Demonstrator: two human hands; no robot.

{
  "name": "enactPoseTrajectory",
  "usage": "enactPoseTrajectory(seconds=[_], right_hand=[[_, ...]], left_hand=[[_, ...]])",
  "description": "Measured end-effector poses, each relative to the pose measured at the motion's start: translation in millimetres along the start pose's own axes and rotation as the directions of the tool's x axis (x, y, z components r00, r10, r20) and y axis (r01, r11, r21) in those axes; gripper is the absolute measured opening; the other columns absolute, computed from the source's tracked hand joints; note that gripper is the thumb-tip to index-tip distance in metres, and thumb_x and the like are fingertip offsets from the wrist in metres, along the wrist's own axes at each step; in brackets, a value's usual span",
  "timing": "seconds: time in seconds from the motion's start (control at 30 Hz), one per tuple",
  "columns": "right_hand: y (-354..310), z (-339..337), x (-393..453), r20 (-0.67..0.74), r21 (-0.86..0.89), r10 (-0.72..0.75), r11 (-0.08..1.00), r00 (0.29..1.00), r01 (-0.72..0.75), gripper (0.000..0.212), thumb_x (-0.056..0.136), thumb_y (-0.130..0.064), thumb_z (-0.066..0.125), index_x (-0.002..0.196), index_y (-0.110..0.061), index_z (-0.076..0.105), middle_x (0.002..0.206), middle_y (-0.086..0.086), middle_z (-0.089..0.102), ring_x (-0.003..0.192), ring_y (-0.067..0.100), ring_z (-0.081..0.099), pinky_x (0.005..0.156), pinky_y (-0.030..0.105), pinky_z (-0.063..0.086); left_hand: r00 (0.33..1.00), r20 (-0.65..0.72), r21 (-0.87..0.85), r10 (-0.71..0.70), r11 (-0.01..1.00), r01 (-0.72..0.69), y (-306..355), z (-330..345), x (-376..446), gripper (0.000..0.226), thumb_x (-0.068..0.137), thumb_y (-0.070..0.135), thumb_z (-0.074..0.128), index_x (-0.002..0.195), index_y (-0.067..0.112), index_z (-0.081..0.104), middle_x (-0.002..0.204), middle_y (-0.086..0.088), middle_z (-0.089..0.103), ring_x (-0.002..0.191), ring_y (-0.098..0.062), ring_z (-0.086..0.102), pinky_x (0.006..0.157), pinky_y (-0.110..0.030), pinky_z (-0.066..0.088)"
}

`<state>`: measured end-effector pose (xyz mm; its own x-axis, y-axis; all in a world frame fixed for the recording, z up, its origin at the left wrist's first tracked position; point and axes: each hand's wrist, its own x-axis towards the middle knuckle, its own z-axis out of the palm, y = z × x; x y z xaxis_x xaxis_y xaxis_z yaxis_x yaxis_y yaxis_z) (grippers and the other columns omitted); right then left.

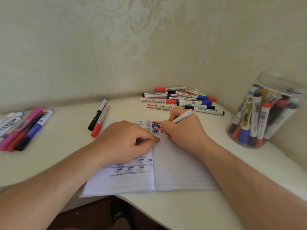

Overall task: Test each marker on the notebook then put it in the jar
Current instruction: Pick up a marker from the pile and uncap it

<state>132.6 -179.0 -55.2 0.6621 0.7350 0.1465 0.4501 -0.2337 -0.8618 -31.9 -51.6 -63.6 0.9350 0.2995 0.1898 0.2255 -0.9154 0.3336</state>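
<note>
Right hand [182,131] pinches slim white pink-ended marker [182,116] pen-style, tip on open lined paper notebook [174,168] beside colour dots. Left hand [126,140], fingers curled (cap inside? can't tell), pins page flat. Clear plastic jar [265,110] at 3 o'clock.

The marker [181,116] in my right hand [184,131] is white with a pink end. My notebook [179,170] is white with thin grey lines, its right page dotted blue, black, orange and pink, its left page smeared blue and grey. The pile [180,99] has white barrels with red, blue and black caps. The jar [265,110] is clear. The wall [132,39] is cream damask; the table [69,133] is off-white.
</note>
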Motion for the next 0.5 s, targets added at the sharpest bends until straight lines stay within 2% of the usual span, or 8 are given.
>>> enactPoseTrajectory(seconds=[0.07,0.17,0.3,0.4,0.5], right_hand=[[1.4,-1.0,0.0,0.010,0.050,0.007,0.999,1.000,-0.008,0.025,0.081,-0.009,0.072,0.068,-0.009,0.051,0.062,0.020,0.066,0.051,0.018,0.065,0.054,0.035,0.046],[1.0,-1.1,-0.6,0.033,0.008,0.000,1.000,0.999,0.000,0.024,0.084,-0.011,0.073,0.069,-0.010,0.054,0.060,0.014,0.069,0.054,0.023,0.068,0.054,0.036,0.048],[-1.3,-1.2,-1.3,0.049,0.019,-0.005,1.000,0.999,0.004,0.028,0.083,-0.008,0.074,0.067,-0.011,0.052,0.061,0.017,0.067,0.047,0.016,0.062,0.049,0.031,0.044],[-0.2,-2.2,-0.9,0.018,0.061,0.000,0.998,1.000,-0.001,0.027,0.082,-0.008,0.073,0.065,-0.012,0.052,0.061,0.019,0.068,0.056,0.027,0.070,0.055,0.043,0.052],[1.5,-2.4,-1.1,-0.001,0.049,0.002,0.999,1.000,-0.002,0.024,0.083,-0.010,0.072,0.070,-0.006,0.052,0.062,0.020,0.068,0.063,0.026,0.075,0.063,0.052,0.059]], left_hand=[[1.000,0.009,0.001,-0.005,1.000,0.005,0.3,-0.5,-0.1,0.047,0.086,0.068,0.033,0.120,0.061,0.065,0.087,0.026,0.072,0.085,0.000,0.064,0.076,-0.032,0.054],[1.000,0.010,0.007,-0.014,1.000,0.014,1.3,-0.9,0.3,0.047,0.087,0.067,0.033,0.121,0.062,0.065,0.087,0.025,0.072,0.085,0.000,0.064,0.077,-0.033,0.054],[1.000,0.009,0.019,-0.019,1.000,0.018,3.1,-2.2,-0.5,0.047,0.086,0.067,0.034,0.120,0.061,0.065,0.092,0.026,0.073,0.089,0.000,0.065,0.079,-0.032,0.054],[1.000,0.014,0.013,-0.024,1.000,0.024,3.6,-3.1,-1.7,0.047,0.086,0.067,0.034,0.120,0.061,0.066,0.091,0.026,0.073,0.088,0.001,0.065,0.079,-0.032,0.054],[1.000,0.013,0.011,-0.028,1.000,0.027,3.5,-2.8,-2.1,0.045,0.087,0.067,0.035,0.120,0.062,0.065,0.087,0.024,0.072,0.086,0.000,0.064,0.077,-0.032,0.054]])
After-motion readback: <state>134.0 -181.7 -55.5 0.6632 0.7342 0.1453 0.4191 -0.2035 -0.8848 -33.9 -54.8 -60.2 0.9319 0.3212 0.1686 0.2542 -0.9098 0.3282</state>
